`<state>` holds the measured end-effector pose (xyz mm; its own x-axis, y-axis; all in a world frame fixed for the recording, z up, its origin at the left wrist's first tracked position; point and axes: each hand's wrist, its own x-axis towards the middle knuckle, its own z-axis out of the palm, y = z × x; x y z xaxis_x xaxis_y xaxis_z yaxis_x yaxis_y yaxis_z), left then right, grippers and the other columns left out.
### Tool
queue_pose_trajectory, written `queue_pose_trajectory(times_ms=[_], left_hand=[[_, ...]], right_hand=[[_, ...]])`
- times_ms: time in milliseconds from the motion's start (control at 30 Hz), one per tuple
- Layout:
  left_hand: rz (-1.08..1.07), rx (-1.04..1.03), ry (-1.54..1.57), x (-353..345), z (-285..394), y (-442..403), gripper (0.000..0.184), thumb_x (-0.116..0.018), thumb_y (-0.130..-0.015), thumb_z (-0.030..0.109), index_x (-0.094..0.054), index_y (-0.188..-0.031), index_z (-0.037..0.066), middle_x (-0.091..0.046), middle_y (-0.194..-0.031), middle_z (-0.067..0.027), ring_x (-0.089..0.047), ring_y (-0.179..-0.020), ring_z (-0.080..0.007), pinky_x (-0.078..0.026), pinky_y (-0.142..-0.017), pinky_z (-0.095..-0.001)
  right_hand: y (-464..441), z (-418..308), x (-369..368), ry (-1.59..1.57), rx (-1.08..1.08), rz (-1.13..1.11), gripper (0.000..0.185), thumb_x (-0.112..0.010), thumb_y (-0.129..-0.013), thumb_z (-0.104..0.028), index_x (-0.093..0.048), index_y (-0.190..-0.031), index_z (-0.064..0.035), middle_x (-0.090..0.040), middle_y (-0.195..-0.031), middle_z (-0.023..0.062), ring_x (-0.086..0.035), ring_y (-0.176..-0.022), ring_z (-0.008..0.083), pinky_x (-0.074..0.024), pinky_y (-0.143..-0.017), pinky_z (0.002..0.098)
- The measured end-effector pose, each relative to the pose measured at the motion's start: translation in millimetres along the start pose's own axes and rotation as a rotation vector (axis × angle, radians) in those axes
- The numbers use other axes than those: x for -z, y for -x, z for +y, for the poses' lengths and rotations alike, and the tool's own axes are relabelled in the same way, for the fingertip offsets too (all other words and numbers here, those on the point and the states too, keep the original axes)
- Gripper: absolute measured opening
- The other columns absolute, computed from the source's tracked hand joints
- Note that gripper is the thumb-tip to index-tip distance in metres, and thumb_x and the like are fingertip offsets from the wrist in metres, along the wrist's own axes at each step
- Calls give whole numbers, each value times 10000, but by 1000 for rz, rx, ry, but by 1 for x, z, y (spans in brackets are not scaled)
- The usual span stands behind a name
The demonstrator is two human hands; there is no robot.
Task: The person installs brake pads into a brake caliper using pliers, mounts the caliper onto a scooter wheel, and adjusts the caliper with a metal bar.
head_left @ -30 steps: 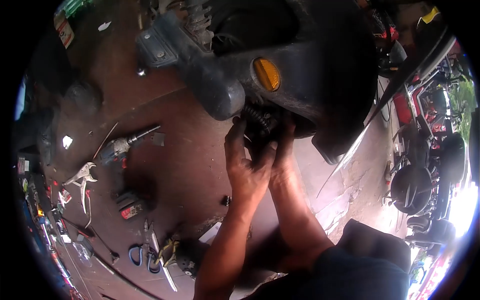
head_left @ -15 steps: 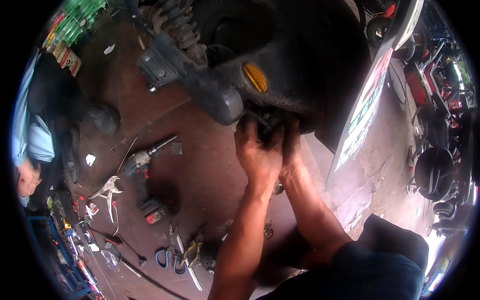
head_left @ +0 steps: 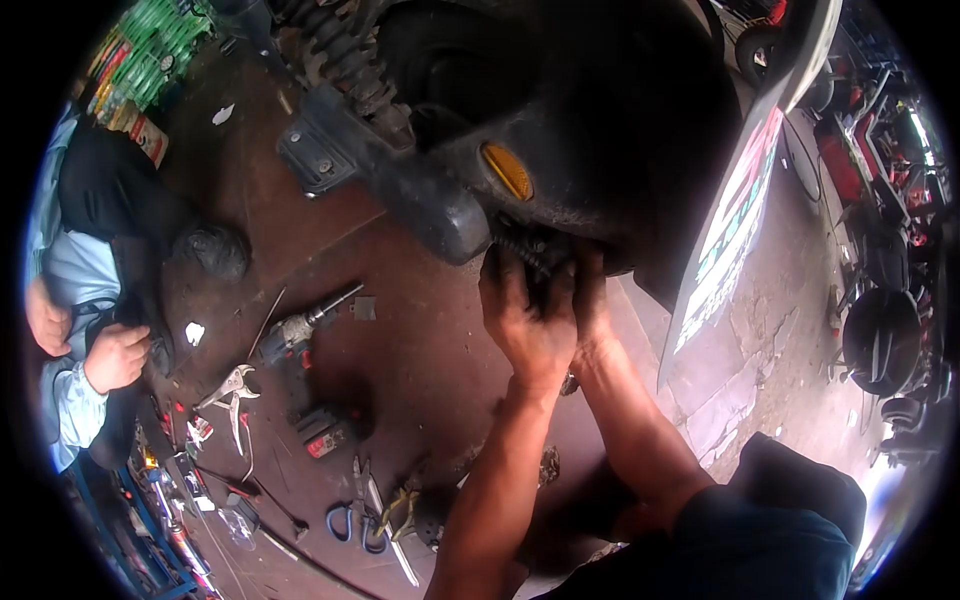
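My left hand reaches up beneath a black plastic fender, its fingers curled around a dark part with a small coil spring. Close against it, my right hand has its fingers bent in at the same spot; their tips are in shadow. Exactly what either hand grips is hidden. Above the hands, an orange reflector is set in the fender. A black rounded arm of the vehicle runs up left to a shock absorber.
On the floor lie a power drill, locking pliers, a battery pack, scissors and yellow-handled pliers. Another person's hand shows at the left. A licence plate juts down at the right.
The view has shifted slightly, so floor tools appear further right and lower. My hands stay at the same dark part. The other person's hands have come further into view.
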<state>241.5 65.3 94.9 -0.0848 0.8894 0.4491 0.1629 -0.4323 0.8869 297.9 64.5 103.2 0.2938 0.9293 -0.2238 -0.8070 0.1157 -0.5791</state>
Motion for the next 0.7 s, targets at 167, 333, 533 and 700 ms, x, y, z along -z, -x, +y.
queue_pose_trajectory(times_ms=[167, 333, 533, 700], left_hand=[[18, 32, 90, -2, -2, 4, 530, -716, -823, 41, -553, -1321, -44, -625, -1138, -175, -647, -1030, -295, -547, -849, -383], [2, 50, 145, 0, 4, -1, 481, -691, -853, 23, -565, -1312, -50, -631, -1140, -153, -634, -1049, -269, -538, -858, -366], [-25, 178, 230, 3, 5, -1, 484, -759, -836, 79, -583, -1276, -24, -622, -1167, -166, -637, -1060, -290, -528, -892, -384], [-38, 244, 202, 7, 12, -5, 411, -741, -824, 20, -616, -1213, -29, -642, -1105, -143, -640, -1002, -260, -520, -886, -364]], right_hand=[[1, 1, 2, -10, -11, -2, 598, -386, -1025, -511, -467, -1368, -28, -569, -1284, 107, -557, -1121, 229, -459, -975, 356], [3, 1, 2, -14, -15, -6, 587, -385, -1030, -501, -468, -1366, -27, -569, -1282, 107, -556, -1122, 227, -458, -978, 354], [4, 0, 0, -26, -20, -5, 574, -383, -1035, -487, -470, -1364, -26, -570, -1279, 107, -555, -1124, 223, -456, -982, 352], [5, 0, -1, -38, -22, -1, 562, -382, -1040, -477, -471, -1362, -24, -570, -1277, 107, -554, -1125, 221, -454, -985, 349]])
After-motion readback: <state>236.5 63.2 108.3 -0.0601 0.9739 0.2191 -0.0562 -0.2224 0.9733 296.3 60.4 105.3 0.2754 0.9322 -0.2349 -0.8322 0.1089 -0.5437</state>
